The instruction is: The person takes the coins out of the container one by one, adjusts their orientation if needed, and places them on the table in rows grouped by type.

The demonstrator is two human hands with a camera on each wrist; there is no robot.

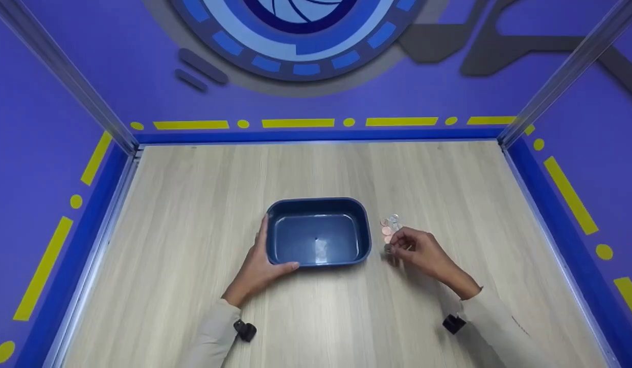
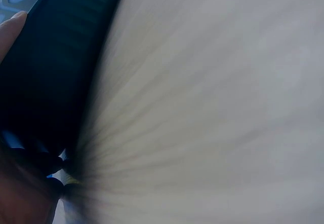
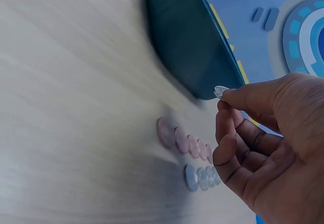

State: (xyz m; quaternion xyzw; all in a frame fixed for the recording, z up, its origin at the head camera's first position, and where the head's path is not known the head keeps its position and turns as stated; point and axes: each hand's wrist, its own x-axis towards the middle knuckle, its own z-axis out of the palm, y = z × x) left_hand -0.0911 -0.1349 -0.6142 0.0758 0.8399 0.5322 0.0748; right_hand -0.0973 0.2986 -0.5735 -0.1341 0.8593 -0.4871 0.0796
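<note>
A dark blue plastic box [image 1: 316, 240], rectangular with rounded corners, stands upright on the table, and no contents show inside. My left hand [image 1: 259, 263] grips its near-left corner, thumb along the front rim and fingers against the left wall. To the right of the box, my right hand [image 1: 420, 253] pinches a silver coin [image 3: 219, 91] between thumb and forefinger, raised above the tabletop. Beneath that hand lie copper-coloured coins [image 3: 180, 140] in one row and silver coins [image 3: 191, 178] in another. In the head view my fingers partly cover these rows.
The wood-grain table [image 1: 203, 194] is bounded by blue panels with yellow markings at the back [image 1: 295, 110] and both sides. Metal rails [image 1: 91, 271] run along the table's side edges. A small black device [image 1: 244, 330] sits on each wrist.
</note>
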